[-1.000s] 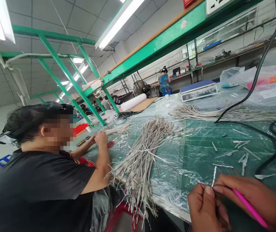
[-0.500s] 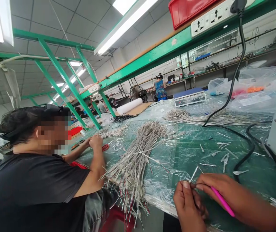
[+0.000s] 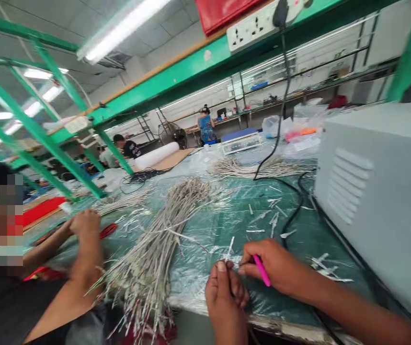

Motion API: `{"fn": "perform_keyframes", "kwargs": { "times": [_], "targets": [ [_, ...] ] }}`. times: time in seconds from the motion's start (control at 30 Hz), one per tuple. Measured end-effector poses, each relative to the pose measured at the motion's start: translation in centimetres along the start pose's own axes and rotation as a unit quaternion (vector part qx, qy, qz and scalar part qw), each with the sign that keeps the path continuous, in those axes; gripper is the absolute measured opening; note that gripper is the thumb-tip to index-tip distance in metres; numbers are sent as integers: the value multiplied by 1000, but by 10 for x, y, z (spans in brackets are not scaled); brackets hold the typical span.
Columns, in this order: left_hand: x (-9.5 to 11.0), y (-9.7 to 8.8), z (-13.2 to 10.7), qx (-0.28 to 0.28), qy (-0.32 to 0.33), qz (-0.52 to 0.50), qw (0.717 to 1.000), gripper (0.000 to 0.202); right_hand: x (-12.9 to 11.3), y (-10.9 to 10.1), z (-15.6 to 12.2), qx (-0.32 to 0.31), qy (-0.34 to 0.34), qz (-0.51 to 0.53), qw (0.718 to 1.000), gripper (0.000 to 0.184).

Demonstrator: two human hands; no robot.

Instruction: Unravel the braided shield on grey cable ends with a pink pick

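Note:
My left hand (image 3: 225, 292) is closed, thumb pressed against the curled fingers, over the near edge of the green table. What it pinches is mostly hidden. A thin silvery strip (image 3: 231, 247) shows just beyond its thumb tip; I cannot tell if it is held. Close on the right, my right hand (image 3: 272, 263) grips a slim tool with a bright pink handle (image 3: 262, 270). The tool's dark thin tip meets the left fingertips. Left of both hands lies a large bundle of grey-white cables (image 3: 162, 235), its stripped ends hanging over the table edge.
Silvery scraps (image 3: 273, 220) litter the film-covered table (image 3: 205, 278). A grey metal box (image 3: 374, 191) stands at right, with black cords (image 3: 293, 225) beside it. More cables (image 3: 259, 168) lie behind, near a scale (image 3: 241, 142). A co-worker's hands (image 3: 85, 225) are at left.
The camera has turned to the right, so the scene shifts left and more of the grey box shows. My hands stay together, the right still on the pink-handled tool.

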State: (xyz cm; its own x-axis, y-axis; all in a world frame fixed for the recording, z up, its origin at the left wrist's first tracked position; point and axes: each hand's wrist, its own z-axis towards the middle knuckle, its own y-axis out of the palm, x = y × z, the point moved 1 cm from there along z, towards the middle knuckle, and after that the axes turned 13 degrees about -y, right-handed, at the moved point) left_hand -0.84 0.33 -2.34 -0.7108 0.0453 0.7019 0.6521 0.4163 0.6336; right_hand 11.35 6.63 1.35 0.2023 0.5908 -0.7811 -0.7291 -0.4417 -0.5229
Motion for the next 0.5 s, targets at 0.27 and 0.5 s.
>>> {"fn": "perform_keyframes", "kwargs": {
  "times": [0.27, 0.5],
  "targets": [
    [7, -3, -3, -27, -1, 23, 999, 36, -11, -10, 0, -1, -6, -5, 1000, 20],
    [7, -5, -4, -19, 6, 22, 1000, 37, -13, -13, -3, -73, -35, 57, 995, 27]
  ]
}}
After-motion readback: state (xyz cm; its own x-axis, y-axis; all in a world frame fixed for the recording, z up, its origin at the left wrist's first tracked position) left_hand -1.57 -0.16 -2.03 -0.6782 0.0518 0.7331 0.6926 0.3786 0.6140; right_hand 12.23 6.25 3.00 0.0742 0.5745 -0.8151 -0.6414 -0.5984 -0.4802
